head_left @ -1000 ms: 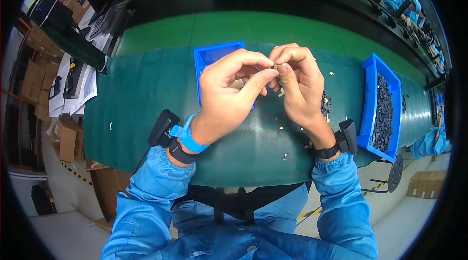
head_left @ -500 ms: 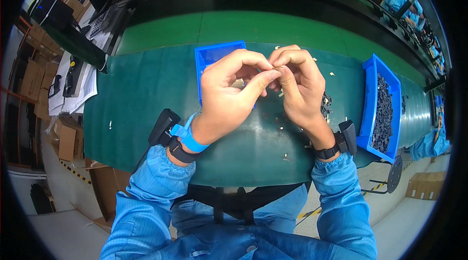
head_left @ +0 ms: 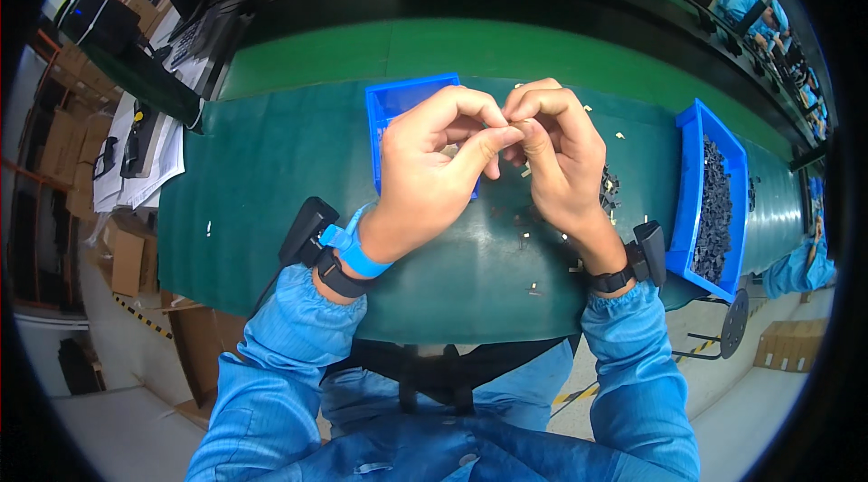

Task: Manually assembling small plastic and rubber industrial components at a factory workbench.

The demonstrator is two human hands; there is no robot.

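- Your left hand and right hand meet fingertip to fingertip, fingers apparently pinching a tiny piece, itself hidden.
- Hold it low over the desk, nearer its far edge; press gently, squarely.

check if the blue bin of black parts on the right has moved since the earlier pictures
No; the blue bin keeps the same place on the green mat, with no visible shift either way.
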